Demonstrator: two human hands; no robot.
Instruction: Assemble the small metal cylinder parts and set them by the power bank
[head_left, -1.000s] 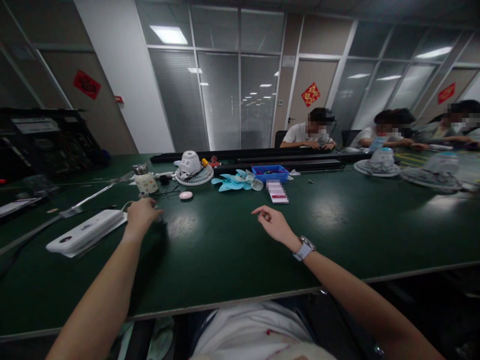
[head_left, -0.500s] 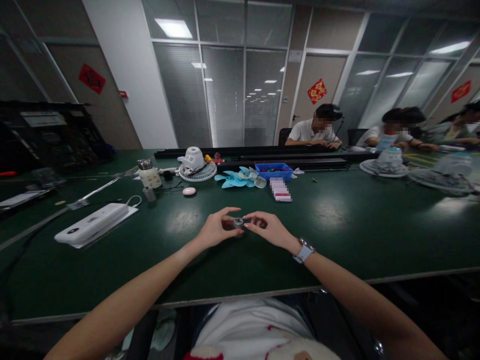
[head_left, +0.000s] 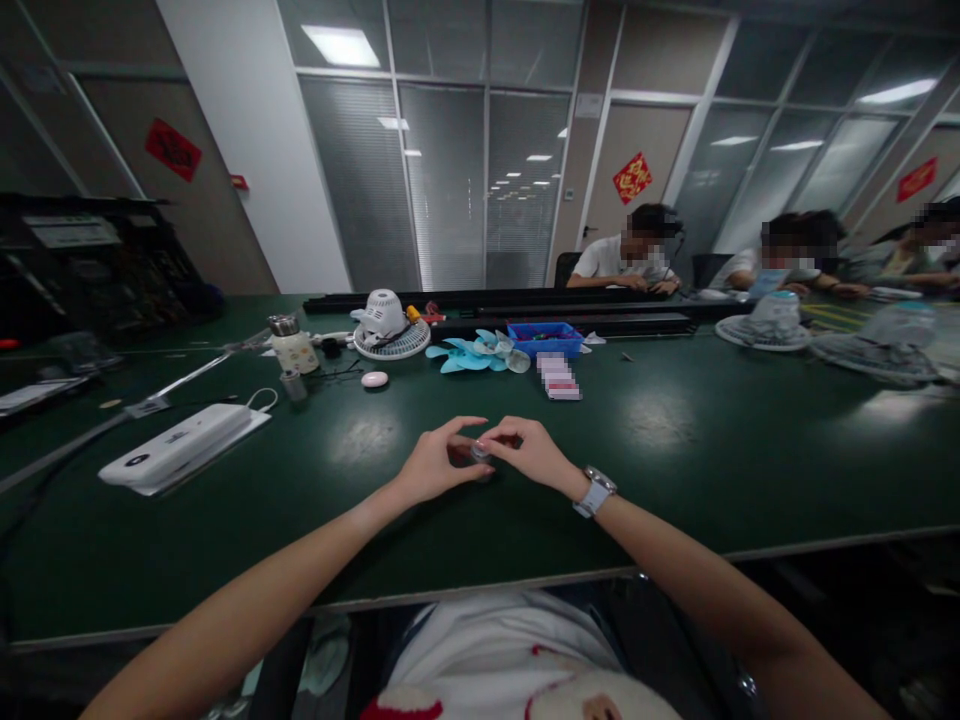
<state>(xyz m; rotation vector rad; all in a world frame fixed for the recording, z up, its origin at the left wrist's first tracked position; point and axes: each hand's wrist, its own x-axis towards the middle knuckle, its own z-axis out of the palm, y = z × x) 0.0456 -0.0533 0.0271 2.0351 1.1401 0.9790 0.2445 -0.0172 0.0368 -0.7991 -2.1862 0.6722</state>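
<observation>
A small round metallic part [head_left: 480, 453] stands near the middle of the green table [head_left: 420, 545]. My left hand [head_left: 436, 460] is curved round its left side, with thumb and fingers wrapped about it. My right hand [head_left: 531, 452], with a watch on the wrist, has its fingertips pinched together at the top of the same part. Those fingertips cover much of the part, and anything small between them is hidden.
Beyond my hands lie blue fan blades [head_left: 476, 352], a blue tray [head_left: 545, 340], a white fan housing [head_left: 384, 315] and a pink oval object [head_left: 374, 380]. A white device [head_left: 180, 445] is at left. People sit across at right.
My right hand has moved left, and its fingers have closed over the top of the metallic part. My left hand stays around it. The view has shifted slightly.
</observation>
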